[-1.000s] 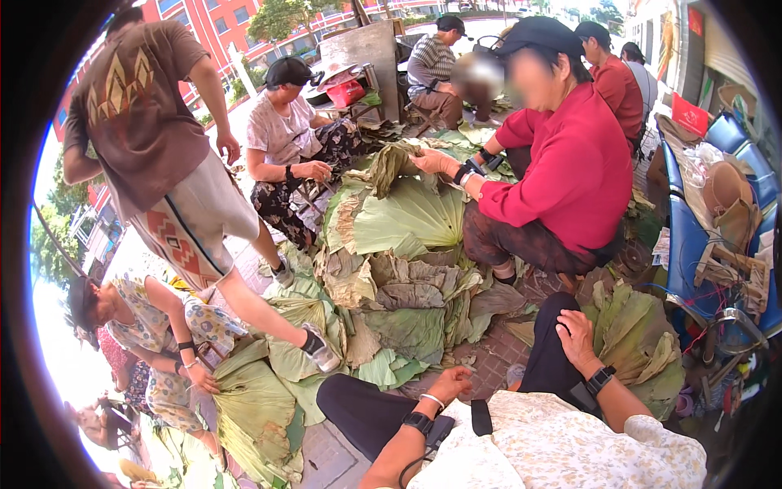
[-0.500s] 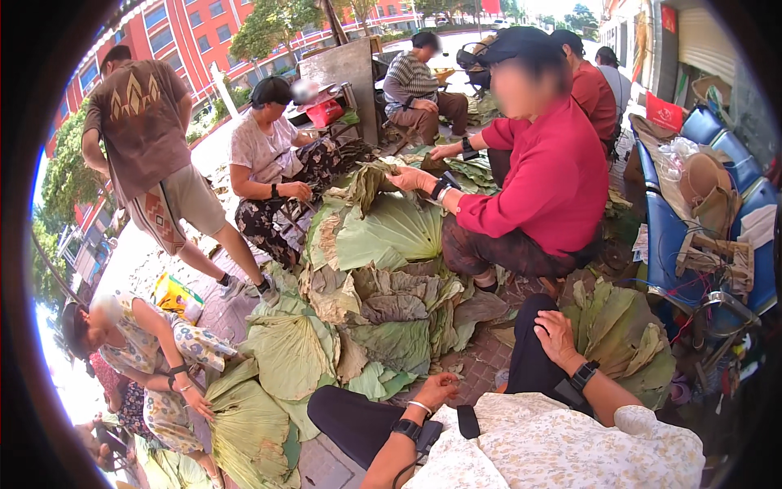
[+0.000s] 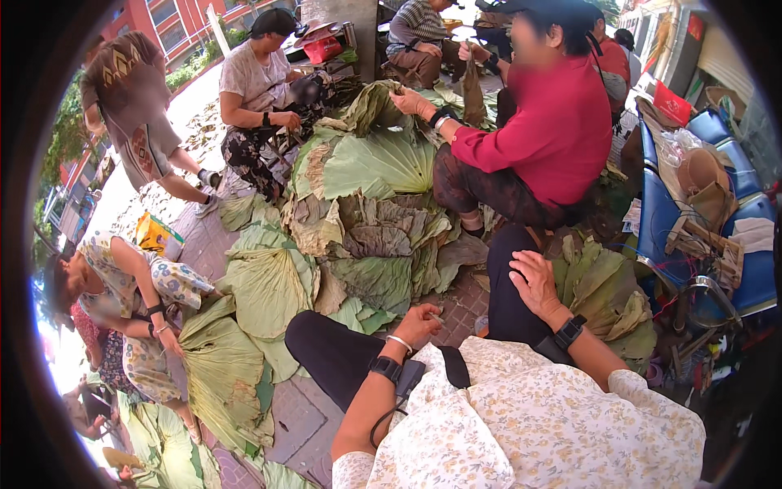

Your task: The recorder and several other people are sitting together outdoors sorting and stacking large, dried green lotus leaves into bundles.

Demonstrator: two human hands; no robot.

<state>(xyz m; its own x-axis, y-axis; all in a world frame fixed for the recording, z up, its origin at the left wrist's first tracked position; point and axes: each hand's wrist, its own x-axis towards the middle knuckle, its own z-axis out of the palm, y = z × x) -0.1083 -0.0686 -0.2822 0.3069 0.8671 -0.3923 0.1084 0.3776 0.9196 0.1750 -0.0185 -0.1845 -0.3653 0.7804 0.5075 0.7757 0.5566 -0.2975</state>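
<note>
My left hand hangs between my knees, beside my left thigh. Its fingers are curled in; whatever they may hold is too small to make out. Across my right thigh lies my right hand, open with fingers spread, holding nothing. In front of me a pile of large dried lotus leaves covers the paving, with a broad pale-green leaf on top. To my right, next to my leg, lies another stack of leaves.
Facing me, a person in a red shirt handles leaves. At left a person in floral clothes bends over fanned leaves. Another sits behind the pile. Blue chairs loaded with bags stand at right.
The view has tilted down and shifted, so more of my shirt shows. My hands keep nearly the same poses. The person in red has lifted a folded brown leaf; the person standing at left leans further.
</note>
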